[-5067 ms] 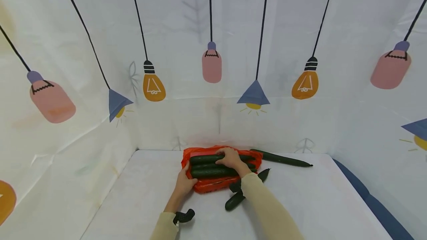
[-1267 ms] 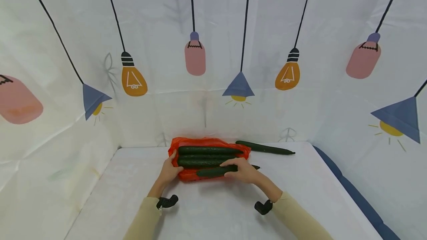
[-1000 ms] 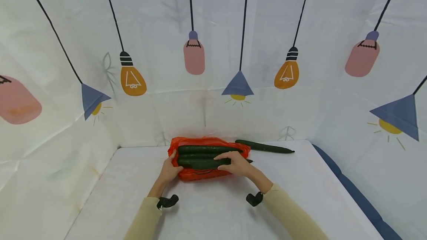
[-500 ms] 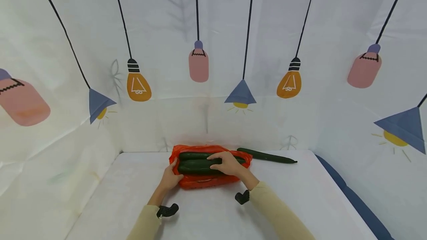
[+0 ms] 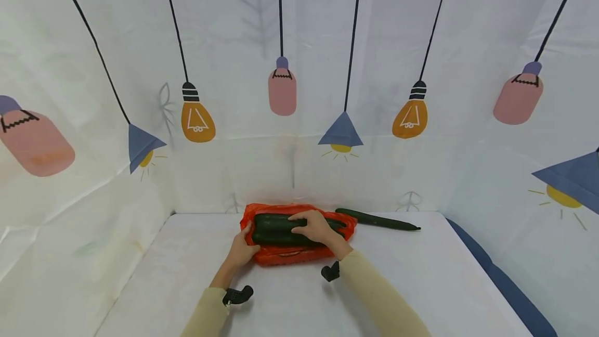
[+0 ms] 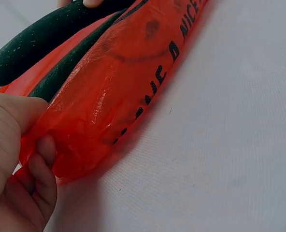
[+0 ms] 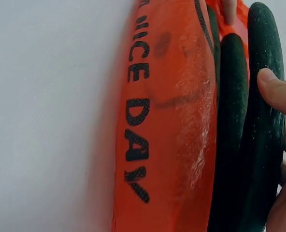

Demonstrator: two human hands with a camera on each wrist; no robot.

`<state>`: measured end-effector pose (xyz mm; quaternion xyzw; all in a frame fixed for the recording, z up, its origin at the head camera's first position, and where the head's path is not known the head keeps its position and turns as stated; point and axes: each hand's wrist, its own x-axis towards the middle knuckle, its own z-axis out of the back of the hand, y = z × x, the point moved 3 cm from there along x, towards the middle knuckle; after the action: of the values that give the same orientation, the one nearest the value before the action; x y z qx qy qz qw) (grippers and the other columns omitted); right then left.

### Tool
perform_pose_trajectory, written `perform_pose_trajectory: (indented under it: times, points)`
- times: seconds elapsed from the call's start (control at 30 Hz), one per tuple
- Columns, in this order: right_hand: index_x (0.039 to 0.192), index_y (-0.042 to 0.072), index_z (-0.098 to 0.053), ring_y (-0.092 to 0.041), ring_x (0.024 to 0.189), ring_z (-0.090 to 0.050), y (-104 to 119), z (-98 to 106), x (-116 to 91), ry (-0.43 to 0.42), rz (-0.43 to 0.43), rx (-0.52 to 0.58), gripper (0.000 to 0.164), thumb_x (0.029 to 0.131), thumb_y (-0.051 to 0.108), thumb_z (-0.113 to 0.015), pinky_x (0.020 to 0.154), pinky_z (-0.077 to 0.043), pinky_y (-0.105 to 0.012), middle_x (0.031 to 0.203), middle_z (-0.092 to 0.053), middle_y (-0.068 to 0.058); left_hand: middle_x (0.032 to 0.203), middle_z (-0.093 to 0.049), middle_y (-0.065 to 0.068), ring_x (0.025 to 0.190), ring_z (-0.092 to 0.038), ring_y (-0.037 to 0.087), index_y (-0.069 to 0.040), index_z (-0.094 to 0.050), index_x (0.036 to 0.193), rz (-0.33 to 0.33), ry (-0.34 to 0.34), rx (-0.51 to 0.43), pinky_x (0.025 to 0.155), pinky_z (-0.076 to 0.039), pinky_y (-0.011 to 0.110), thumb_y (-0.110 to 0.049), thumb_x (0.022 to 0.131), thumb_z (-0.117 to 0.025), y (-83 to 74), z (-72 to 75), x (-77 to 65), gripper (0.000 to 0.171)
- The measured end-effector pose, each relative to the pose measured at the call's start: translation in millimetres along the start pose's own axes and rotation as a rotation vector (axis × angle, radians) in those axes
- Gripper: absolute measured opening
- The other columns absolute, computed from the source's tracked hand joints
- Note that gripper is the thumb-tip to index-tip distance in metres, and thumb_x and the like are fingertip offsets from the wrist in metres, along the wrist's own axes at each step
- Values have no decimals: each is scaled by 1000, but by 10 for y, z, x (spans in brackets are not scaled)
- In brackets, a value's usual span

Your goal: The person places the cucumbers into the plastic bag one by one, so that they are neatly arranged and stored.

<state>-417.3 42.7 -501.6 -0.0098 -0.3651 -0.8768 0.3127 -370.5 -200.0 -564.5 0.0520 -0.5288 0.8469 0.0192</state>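
Observation:
In the head view, a red plastic bag (image 5: 290, 260) lies at the back of the table with several dark green cucumbers in its open side. My right hand (image 5: 314, 227) grips one cucumber (image 7: 264, 125), thumb on its near side, over the others in the bag. At the bag's left end, my left hand (image 5: 239, 251) pinches the plastic between thumb and curled fingers (image 6: 46, 179). The left wrist view shows the held cucumber (image 6: 32, 46) raised above another cucumber (image 6: 61, 72). My right hand hides part of the cucumbers.
One long cucumber (image 5: 383, 221) lies on the white table (image 5: 398, 274) just right of the bag. White sheets (image 5: 248, 170) printed with lamps stand behind and at both sides. A dark blue edge (image 5: 510, 285) runs along the right. Each wrist wears a black device (image 5: 238, 295).
My right hand has brought a cucumber from the bag's front edge back over the others. Earlier, two cucumbers lay in front of the bag; none shows there now. The left hand keeps its hold.

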Motion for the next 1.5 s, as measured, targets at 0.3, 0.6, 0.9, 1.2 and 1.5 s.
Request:
perform_pose_trajectory:
  times: [0.3, 0.6, 0.9, 1.2, 1.5]
  points:
    - [115, 20, -74, -18, 112, -58, -3, -50, 99, 4, -9, 34, 33, 83, 24, -77, 93, -48, -40, 121, -66, 3, 152, -29, 25, 140, -22, 42, 7, -24, 150, 15, -2, 1, 111, -20, 55, 7, 77, -65, -19, 3, -20, 84]
    - [116, 21, -73, -17, 113, -58, 0, -117, 203, -8, -24, 3, 33, 84, 26, -76, 94, -49, -37, 120, -67, 4, 151, -31, 25, 140, -24, 40, 5, -25, 150, 12, 0, -8, 111, -20, 55, 8, 75, -66, 20, -4, 4, 86]
    - [115, 22, -74, -18, 115, -56, -3, -150, 225, 7, -65, 10, 32, 84, 26, -77, 95, -48, -37, 120, -66, 5, 153, -29, 24, 141, -22, 40, 5, -23, 151, 21, 13, 4, 111, -18, 55, 7, 77, -67, 35, 6, 18, 86]
    - [114, 23, -74, -22, 114, -57, -21, -158, 193, -10, -71, 8, 32, 83, 28, -77, 93, -48, -41, 119, -67, 3, 151, -30, 27, 140, -24, 42, 5, -23, 151, 12, 23, 5, 110, -22, 57, 7, 76, -67, 75, -23, 54, 87]
    - [105, 25, -77, -23, 113, -57, -59, -196, 189, -35, -128, -9, 29, 77, 30, -82, 94, -48, -42, 113, -68, 6, 150, -31, 29, 139, -23, 44, 5, -23, 151, 8, 10, 5, 109, -21, 59, 7, 74, -66, 76, -33, 40, 88]
